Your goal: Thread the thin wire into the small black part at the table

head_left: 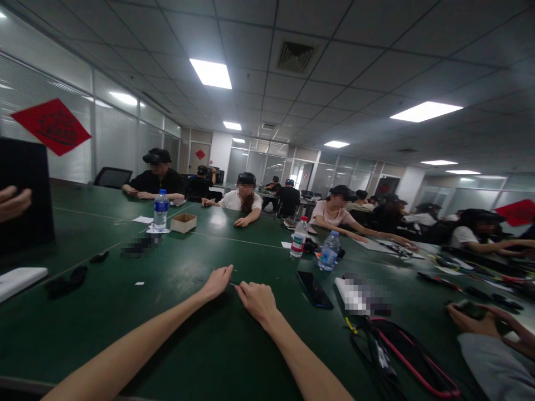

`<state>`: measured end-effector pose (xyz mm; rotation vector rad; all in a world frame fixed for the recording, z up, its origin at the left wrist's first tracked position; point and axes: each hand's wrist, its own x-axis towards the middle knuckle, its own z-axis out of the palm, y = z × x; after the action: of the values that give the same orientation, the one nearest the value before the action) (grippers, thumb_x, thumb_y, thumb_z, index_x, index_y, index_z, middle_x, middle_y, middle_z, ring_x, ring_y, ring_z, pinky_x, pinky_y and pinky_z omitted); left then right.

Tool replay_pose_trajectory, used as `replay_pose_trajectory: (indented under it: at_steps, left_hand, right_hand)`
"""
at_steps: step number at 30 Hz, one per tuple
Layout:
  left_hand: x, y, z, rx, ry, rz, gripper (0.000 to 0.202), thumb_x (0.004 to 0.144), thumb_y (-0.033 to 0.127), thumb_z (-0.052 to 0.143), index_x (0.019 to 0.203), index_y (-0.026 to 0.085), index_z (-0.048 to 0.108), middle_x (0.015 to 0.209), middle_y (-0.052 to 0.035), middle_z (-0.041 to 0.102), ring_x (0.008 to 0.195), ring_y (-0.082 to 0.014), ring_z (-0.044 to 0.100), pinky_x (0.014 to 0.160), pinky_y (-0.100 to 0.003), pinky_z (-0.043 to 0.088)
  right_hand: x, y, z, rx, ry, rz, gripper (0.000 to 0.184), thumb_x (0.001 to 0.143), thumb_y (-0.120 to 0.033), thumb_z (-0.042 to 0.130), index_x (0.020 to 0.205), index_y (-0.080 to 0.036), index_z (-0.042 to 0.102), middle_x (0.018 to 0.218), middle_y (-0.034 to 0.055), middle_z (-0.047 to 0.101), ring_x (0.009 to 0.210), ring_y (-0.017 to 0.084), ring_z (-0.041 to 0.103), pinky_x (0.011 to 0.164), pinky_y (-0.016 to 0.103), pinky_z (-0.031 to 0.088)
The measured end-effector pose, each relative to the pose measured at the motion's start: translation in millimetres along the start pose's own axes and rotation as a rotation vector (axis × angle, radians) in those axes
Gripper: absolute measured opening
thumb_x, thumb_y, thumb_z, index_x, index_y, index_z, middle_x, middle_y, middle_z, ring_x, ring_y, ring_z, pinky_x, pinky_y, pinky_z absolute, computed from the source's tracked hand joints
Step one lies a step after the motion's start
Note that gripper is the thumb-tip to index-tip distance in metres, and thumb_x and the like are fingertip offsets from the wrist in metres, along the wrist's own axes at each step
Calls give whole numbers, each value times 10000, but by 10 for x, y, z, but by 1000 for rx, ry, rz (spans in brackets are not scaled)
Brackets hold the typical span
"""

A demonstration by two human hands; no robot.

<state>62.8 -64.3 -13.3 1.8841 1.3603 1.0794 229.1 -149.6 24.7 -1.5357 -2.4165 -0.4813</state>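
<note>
Both my arms reach out over the green table (pixel 184 323). My left hand (pixel 216 281) is closed, thumb and fingers pinched together just above the tabletop. Close to its right, my right hand (pixel 257 301) is also closed, its fingertips pointing at the left ones. A thin, pale sliver shows in the narrow gap between the two hands, too small to name. What lies inside the fingers is hidden. Right of my right hand lies a dark phone (pixel 314 289), and a small white scrap (pixel 139 283) rests to the left of my left forearm.
Water bottles (pixel 160 211) (pixel 298 238) (pixel 329 252) and a small open cardboard box (pixel 184 223) stand farther back. A pink-edged black case (pixel 413 356) and cables lie at right, near a co-worker's hands (pixel 476 320). Another person's hand (pixel 14 203) shows at left. Several people sit around the table.
</note>
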Motion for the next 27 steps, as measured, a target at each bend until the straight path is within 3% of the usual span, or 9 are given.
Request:
replay_pose_trajectory:
  at_steps: [10,27]
  left_hand:
    - [32,-49,37,82,15,7,511,896,508,190,630,194,495,617,-20,552,635,-177,518,600,-269,314]
    - [10,-40,-1,58,-7,-5,538,874,559,192,628,192,499,607,-15,551,634,-179,525,609,-268,326]
  right_hand:
    - [17,-32,35,-30,-16,45,509,975,-501,191,955,-237,626,851,63,685,695,149,645,638,237,433]
    - [7,-22,-8,20,-29,21,533,974,-508,188,934,-221,635,852,65,684,666,131,636,584,202,412]
